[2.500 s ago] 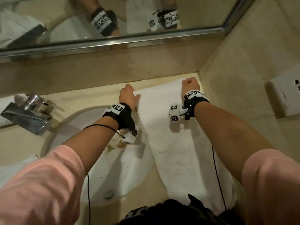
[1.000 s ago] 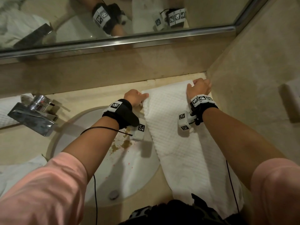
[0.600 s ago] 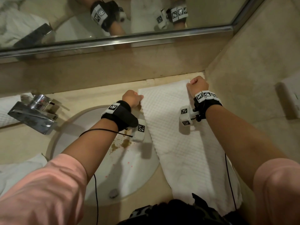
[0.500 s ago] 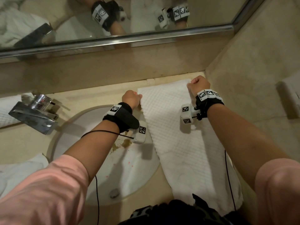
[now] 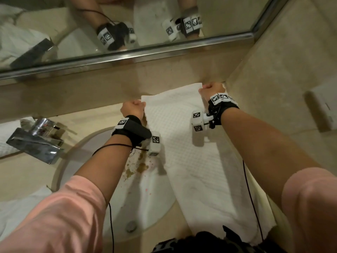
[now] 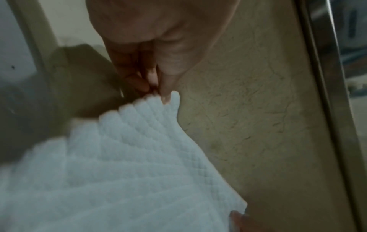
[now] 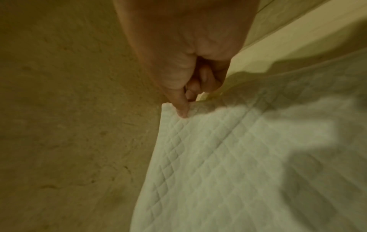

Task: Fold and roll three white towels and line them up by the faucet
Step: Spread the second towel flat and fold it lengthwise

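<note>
A white waffle-weave towel (image 5: 198,161) lies lengthwise on the beige stone counter (image 5: 85,119), running from the back right corner, where the backsplash meets the side wall, down to the counter's front edge, where its near end hangs over. Its left side overlaps the right rim of the white sink basin (image 5: 145,194). The person's left hand (image 5: 132,109) is curled into a fist at the towel's far left corner; the left wrist view shows the thumb and fingertips (image 6: 165,92) pinching that corner of the cloth. The right hand (image 5: 211,90) is likewise fisted at the far right corner, close against the backsplash, and the right wrist view shows its thumb (image 7: 181,108) pressed down on the corner with the curled fingers beneath, gripping the fabric. The far edge of the towel appears raised a little off the counter between the two hands. Both wrists wear black straps with white marker blocks, and pink sleeves cover the upper arms. The chrome faucet (image 5: 36,139) stands at the counter's back left, across the basin from the towel and well apart from it. Brown specks stain the basin near the left wrist. More white cloth (image 5: 20,209) lies at the counter's front left edge, and another white piece (image 5: 7,136) shows behind the faucet. A mirror (image 5: 127,24) above the backsplash reflects both wrists.
</note>
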The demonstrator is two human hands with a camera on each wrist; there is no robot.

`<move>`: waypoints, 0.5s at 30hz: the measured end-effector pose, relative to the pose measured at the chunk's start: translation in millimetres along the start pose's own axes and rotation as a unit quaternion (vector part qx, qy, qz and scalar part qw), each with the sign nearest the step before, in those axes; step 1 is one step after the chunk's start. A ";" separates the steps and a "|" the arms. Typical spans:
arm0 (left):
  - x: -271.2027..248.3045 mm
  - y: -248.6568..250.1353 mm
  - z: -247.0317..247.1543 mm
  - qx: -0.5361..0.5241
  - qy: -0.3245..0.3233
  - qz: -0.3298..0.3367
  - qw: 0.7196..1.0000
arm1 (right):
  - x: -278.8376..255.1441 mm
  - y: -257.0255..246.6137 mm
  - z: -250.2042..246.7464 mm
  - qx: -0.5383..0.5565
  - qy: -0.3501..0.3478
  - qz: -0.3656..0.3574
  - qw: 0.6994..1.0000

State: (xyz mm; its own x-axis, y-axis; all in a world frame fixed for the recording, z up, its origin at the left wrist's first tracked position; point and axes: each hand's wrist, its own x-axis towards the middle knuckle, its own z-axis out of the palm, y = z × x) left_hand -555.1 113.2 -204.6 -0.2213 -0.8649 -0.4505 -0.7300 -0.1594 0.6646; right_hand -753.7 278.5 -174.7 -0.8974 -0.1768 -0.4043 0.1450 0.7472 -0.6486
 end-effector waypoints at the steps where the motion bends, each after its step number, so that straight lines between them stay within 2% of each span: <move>1: 0.1 -1.0 -0.7 0.008 0.004 0.003 1.000 | -1.8 1.0 1.1 0.005 0.005 0.001 1.000; 5: -1.6 -11.4 -4.3 0.028 0.016 0.054 0.998 | -17.5 13.3 0.0 0.015 0.014 -0.005 1.000; 9: -12.0 -23.3 -6.7 0.029 0.007 0.102 0.994 | -36.4 50.0 -19.1 0.001 0.017 0.014 1.000; 11: -22.4 -29.7 -9.7 0.046 -0.023 0.096 0.994 | -47.8 75.5 -29.9 -0.021 0.011 0.024 0.999; 15: -49.5 -38.7 -16.6 0.108 -0.122 0.072 0.984 | -78.7 121.8 -48.7 -0.073 0.005 0.023 0.997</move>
State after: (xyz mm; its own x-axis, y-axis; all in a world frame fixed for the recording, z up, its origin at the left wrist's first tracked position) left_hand -505.1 154.3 -198.1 -0.4618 -0.7263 -0.5092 -0.7947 0.0839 0.6012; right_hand -685.7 414.6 -190.4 -0.8956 -0.1344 -0.4241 0.1246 0.8394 -0.5290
